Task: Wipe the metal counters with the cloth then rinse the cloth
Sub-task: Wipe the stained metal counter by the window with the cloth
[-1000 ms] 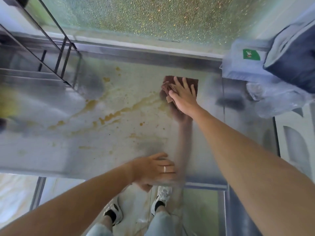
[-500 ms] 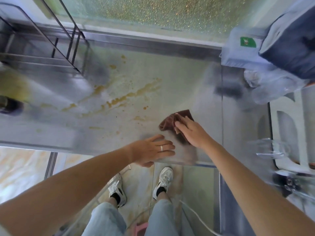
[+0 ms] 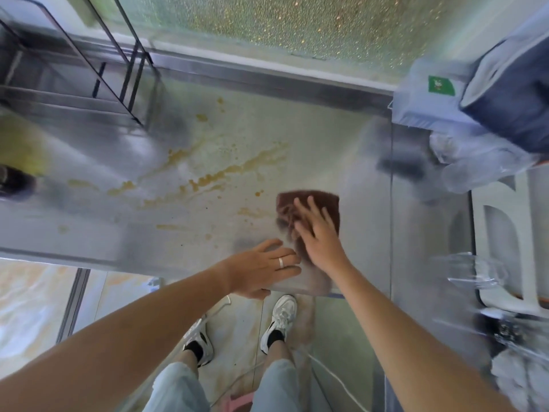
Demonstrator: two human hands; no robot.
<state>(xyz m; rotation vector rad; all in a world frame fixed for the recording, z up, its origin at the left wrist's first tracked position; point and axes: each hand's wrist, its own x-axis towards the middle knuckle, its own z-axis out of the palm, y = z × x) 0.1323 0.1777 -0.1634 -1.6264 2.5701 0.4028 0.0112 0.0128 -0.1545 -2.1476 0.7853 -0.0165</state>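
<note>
A stainless metal counter (image 3: 208, 209) runs beneath a frosted glass panel (image 3: 267, 22), with a wire rack (image 3: 74, 84) at its far left and folded blue fabric (image 3: 439, 96) at its far right. Yellow-brown stains (image 3: 231, 173) streak the middle of the counter. The right hand (image 3: 319, 233) lies flat, fingers straight and spread, pressing the brown cloth (image 3: 309, 209) onto the counter just right of the stains. The left hand (image 3: 264, 269) rests open, palm down, at the counter's near edge, just beside the right wrist and holding nothing. The step in hand appears to be the wiping of the counter; rinsing is not yet begun. The next move calls for sliding the cloth leftward across the stains under steady downward pressure, since most of the soiling lies untouched to its left.
</note>
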